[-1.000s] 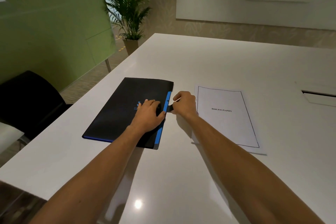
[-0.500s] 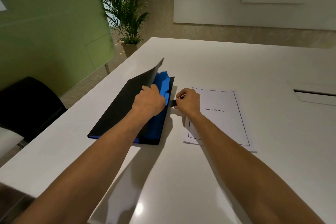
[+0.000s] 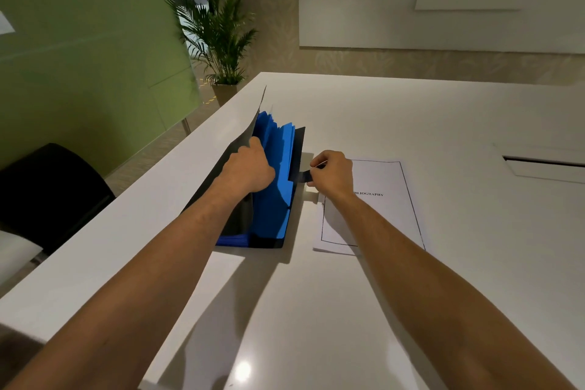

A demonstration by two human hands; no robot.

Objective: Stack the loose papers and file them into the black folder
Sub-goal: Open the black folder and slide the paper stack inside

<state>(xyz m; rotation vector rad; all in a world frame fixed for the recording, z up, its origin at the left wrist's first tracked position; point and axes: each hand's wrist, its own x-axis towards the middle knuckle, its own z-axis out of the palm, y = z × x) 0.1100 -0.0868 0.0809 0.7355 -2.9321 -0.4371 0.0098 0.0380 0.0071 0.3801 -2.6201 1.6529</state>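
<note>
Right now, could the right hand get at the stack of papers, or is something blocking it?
Probably yes. The right hand hangs over the near-left corner of the papers, with nothing between them. But it is pinching the folder's black tab, so it must let go first.

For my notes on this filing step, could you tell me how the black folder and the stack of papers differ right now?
The black folder stands open, its cover lifted by the left hand; the stack of papers lies flat. The folder is black with blue dividers; the papers are white, with a printed border and heading. The right hand pinches the folder's black tab, while its wrist crosses above the papers. Both rest on the white table.
</note>
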